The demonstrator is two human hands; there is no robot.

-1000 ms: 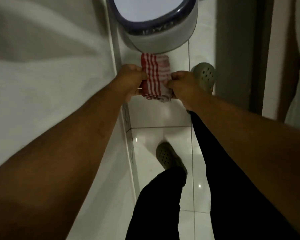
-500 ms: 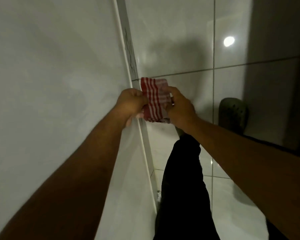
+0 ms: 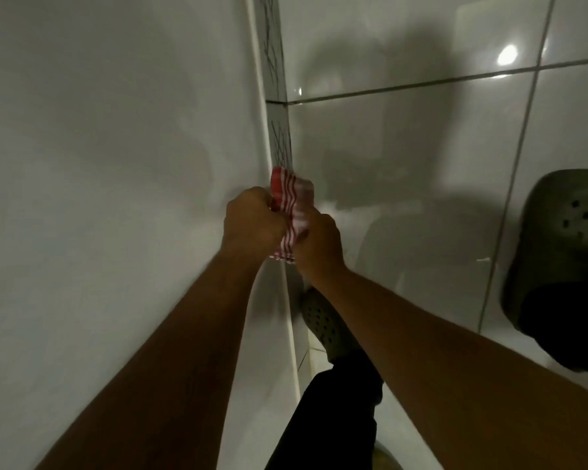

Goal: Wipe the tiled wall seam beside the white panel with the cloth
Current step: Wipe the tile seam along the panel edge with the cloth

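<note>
Both hands grip the red-and-white striped cloth [image 3: 291, 212]: left hand [image 3: 252, 222] clenched on its left side, right hand [image 3: 319, 240] on its lower right edge. Cloth upper end projects above both hands, pressed against the tiled wall seam [image 3: 280, 144] just beside the white panel [image 3: 116, 164].

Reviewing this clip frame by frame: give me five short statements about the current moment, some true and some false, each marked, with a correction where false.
1. Both hands grip the cloth. True: the left hand and right hand each hold the cloth bunched between them.
2. The cloth is plain blue. False: it is red and white striped.
3. The cloth sits at the tiled wall seam, right of the white panel. True.
4. The person is barefoot. False: a green perforated clog shows below the right forearm, and another at far right.
5. The seam strip above the cloth is bare and unmarked. False: dark scratch-like lines run along it.
</note>
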